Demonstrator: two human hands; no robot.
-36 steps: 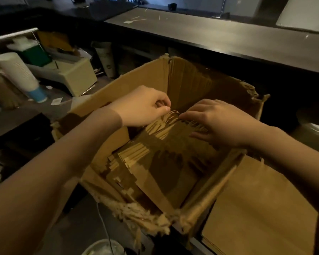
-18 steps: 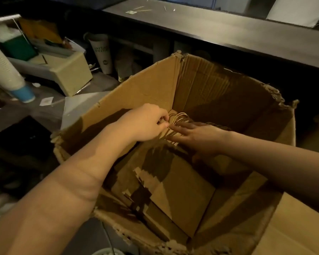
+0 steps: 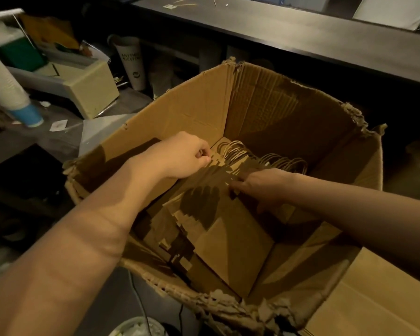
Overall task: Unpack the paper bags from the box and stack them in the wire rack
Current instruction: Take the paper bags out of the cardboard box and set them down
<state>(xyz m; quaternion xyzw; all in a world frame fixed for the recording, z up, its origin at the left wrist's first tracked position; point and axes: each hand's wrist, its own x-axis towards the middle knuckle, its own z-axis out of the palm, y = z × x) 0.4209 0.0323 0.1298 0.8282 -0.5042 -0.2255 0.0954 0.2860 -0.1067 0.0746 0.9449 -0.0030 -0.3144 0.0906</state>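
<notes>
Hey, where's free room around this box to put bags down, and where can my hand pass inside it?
Bare: the dark counter behind the box, and the flat cardboard at its right. Inside, a gap runs between the bags and the right wall. Crowded: the left shelf, with cups and a beige case.

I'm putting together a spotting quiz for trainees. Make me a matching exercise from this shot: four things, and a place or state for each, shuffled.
1. left hand
2. right hand
3. paper bags
4. printed cup

A. stands upright beyond the box
B. fingers straight, laid on the bags
C. lie stacked inside the box
D. fingers curled, pinching at the bags' top edge

Pairs: 1-D, 2-B, 3-C, 4-A
</notes>
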